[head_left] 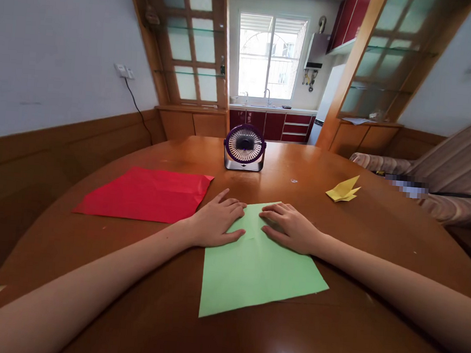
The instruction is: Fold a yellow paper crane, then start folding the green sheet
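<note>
Now you're pressing a fold into the light-green paper sheet (253,265) w/ both hands flat on its far edge.

Your left hand (215,221) lies palm-down on the sheet's far-left corner, fingers (233,204) straight and close together, spread flat, gripping nothing. Your right hand (291,227) mirrors it on the far-right part, fingers pointing left, also flat and holding nothing; the 2 sets of fingertips nearly meet at the middle. The sheet sits at the near-centre of the round brown wooden table (376,247). Looks like the creasing step: the next move prob. needs even pressure along the fold line w/o letting the sheet slide. To the left lies a red paper sheet (144,194), beyond it a small purple desk fan (245,147), and far right a folded yellow paper piece (343,190), all well apart from your hands.
</note>
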### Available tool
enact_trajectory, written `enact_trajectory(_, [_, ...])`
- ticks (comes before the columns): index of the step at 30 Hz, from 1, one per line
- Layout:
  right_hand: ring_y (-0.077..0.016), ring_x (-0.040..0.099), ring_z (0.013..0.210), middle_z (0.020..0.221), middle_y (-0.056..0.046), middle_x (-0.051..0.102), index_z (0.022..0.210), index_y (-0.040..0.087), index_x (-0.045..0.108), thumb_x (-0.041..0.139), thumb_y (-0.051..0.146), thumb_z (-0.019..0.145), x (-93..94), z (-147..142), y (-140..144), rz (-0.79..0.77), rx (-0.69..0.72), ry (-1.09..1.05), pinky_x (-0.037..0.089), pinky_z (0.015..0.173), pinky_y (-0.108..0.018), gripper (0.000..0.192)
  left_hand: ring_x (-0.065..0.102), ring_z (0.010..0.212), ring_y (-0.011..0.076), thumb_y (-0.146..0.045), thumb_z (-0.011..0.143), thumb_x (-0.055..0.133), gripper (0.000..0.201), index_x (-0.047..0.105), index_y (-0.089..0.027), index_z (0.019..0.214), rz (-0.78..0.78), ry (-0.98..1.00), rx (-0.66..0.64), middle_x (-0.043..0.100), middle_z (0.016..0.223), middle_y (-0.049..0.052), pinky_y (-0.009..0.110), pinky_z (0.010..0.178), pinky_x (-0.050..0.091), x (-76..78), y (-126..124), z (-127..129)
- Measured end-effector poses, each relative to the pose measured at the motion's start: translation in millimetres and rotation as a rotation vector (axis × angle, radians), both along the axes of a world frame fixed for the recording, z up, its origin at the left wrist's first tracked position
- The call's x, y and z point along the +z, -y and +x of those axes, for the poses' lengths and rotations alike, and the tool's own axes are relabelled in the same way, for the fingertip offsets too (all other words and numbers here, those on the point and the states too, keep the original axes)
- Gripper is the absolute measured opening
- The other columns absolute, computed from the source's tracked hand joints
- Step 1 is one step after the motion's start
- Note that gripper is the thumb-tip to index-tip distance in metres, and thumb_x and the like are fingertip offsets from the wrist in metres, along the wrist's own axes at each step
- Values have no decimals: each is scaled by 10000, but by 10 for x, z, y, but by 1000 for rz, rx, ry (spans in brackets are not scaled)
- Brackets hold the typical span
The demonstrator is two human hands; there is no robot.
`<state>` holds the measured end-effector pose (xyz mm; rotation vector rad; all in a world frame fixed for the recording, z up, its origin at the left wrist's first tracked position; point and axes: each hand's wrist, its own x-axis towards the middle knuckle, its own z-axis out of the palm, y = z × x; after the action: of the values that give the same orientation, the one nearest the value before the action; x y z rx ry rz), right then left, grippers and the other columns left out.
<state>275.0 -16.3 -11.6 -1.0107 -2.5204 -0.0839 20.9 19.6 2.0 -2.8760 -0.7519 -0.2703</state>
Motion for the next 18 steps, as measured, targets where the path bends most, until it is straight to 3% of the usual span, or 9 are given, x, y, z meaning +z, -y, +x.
enact_trajectory(8, [-288, 562, 1108, 1166, -136, 622, 1194, 183, 589, 484, 364, 941, -4, 6, -6, -7, 8, -7, 451, 934, -499, 329, 422, 1315, 296, -476, 942, 378, 466, 558, -135, 1204, 3, 7, -8, 532, 1367, 125, 503, 1170, 108, 2, 4, 18])
enact_trajectory(14, [-286, 563, 1101, 1158, -133, 626, 1195, 181, 585, 478, 370, 945, -4, 7, -5, -5, 3, -3, 451, 935, -502, 331, 525, 1194, 209, -364, 1001, 299, 359, 570, -202, 1172, -116, 80, 4, 599, 1291, 57, 453, 1132, 230, -10, -138, -29])
enact_trajectory(18, [-282, 560, 1104, 1166, -129, 620, 1196, 174, 582, 470, 376, 950, -9, 8, -9, -6, 2, 4, 446, 947, -493, 338, 552, 1126, 202, -336, 997, 345, 309, 619, -217, 1079, -151, 143, -8, 639, 1229, 32, 421, 1065, 312, -23, -243, -24])
